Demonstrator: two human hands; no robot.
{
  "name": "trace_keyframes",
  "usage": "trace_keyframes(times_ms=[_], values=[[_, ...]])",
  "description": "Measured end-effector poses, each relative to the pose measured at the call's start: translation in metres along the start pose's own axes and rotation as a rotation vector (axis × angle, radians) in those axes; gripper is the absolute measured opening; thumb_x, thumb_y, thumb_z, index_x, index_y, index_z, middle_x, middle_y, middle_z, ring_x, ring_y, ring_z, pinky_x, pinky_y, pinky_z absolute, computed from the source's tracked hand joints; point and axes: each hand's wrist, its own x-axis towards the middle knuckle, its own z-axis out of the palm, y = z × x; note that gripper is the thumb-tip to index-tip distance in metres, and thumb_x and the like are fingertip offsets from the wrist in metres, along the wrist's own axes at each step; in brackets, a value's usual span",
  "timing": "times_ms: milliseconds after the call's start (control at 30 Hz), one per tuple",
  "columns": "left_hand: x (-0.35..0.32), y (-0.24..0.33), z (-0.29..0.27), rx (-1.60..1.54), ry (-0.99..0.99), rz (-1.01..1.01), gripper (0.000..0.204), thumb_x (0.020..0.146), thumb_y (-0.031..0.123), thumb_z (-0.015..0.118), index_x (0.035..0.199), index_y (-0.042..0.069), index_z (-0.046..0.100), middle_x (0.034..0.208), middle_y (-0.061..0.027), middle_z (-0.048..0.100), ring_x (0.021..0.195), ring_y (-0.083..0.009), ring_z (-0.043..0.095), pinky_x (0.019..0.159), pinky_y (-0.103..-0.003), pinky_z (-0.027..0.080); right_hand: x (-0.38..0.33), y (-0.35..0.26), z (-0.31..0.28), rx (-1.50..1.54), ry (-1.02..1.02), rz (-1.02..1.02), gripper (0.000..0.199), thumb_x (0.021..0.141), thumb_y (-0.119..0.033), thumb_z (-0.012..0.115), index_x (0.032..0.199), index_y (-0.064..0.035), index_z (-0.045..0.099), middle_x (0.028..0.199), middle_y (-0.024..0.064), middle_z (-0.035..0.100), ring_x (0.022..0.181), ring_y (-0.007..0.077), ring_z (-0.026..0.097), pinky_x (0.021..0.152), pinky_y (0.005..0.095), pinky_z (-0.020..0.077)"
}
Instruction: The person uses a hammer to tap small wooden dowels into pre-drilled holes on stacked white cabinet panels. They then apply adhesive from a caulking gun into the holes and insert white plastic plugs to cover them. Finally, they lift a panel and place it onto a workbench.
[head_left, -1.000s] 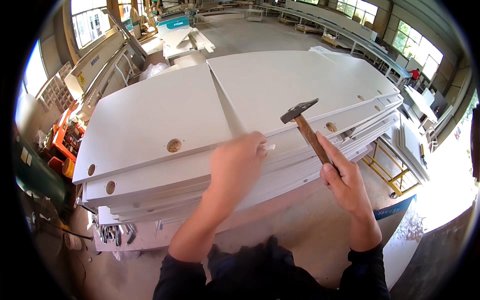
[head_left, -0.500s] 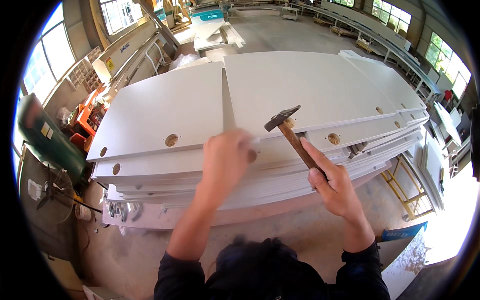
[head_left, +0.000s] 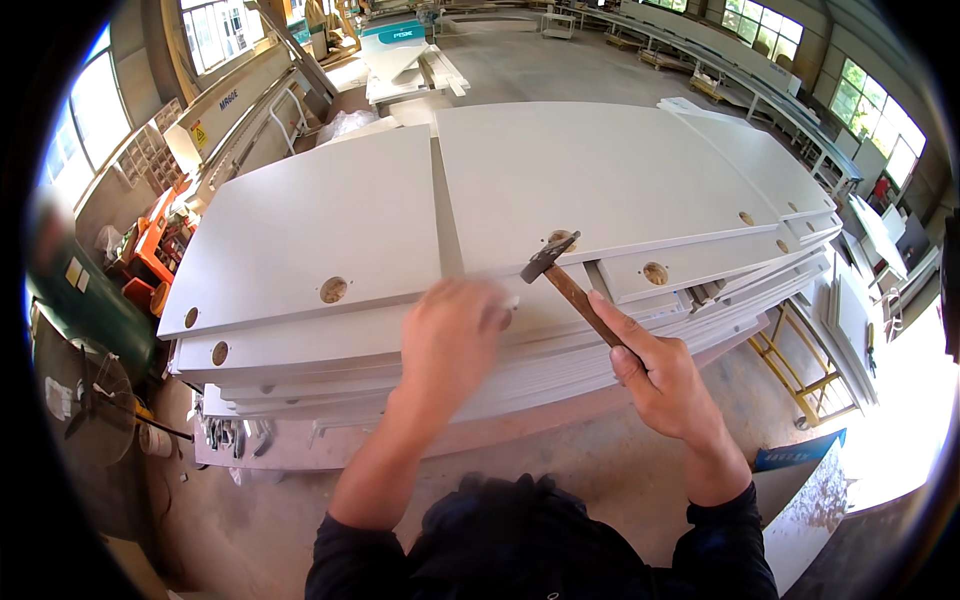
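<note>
Right hand [head_left: 665,375] clamped on hammer [head_left: 572,290] handle; long axis slanting to upper left, head hovering just above white panel stack [head_left: 560,180] at frame centre. Left hand [head_left: 450,335] blurred, fingers curled on panel edge, directly left of and below head, nearer than right; grip content unclear.

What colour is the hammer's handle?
Brown wood, on the hammer in the right hand; head view.

The hammer [head_left: 570,285] in the right hand [head_left: 665,375] has a dark metal head above a brown wooden handle. Beneath the left hand [head_left: 450,340], stacked panels [head_left: 300,230] look smooth, matt white.
</note>
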Motion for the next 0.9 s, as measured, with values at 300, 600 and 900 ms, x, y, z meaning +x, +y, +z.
trace_keyframes(times_ms=[300,600,900], values=[[0.002,-0.003,-0.006,-0.050,-0.064,0.016,0.015,0.083,-0.002,0.079,0.096,0.004,0.076,0.086,-0.0091,0.077,0.082,-0.0271,0.072,0.074,-0.038,0.058,0.003,-0.008,-0.009,-0.124,-0.003,-0.021,0.056,0.105,-0.006,0.054,0.160,-0.0170,0.050,0.088,0.0256,0.066,0.071,0.0369,0.059,0.078,0.0357,0.0538],[0.003,-0.007,-0.008,-0.054,-0.047,0.009,0.020,0.082,-0.005,0.078,0.097,0.004,0.068,0.084,-0.0094,0.074,0.078,-0.0273,0.074,0.069,-0.037,0.057,0.004,-0.023,-0.007,-0.138,-0.041,0.033,0.055,0.106,-0.008,0.054,0.160,-0.0177,0.051,0.101,0.0262,0.071,0.082,0.0438,0.067,0.083,0.0408,0.0558],[0.007,-0.009,-0.008,-0.039,-0.063,-0.005,0.025,0.081,-0.006,0.076,0.093,0.005,0.057,0.078,-0.0082,0.069,0.072,-0.0276,0.072,0.063,-0.039,0.054,0.011,-0.055,-0.014,-0.238,-0.098,0.202,0.054,0.105,-0.002,0.053,0.159,-0.0082,0.050,0.101,0.0259,0.074,0.089,0.0390,0.071,0.092,0.0353,0.0545]])
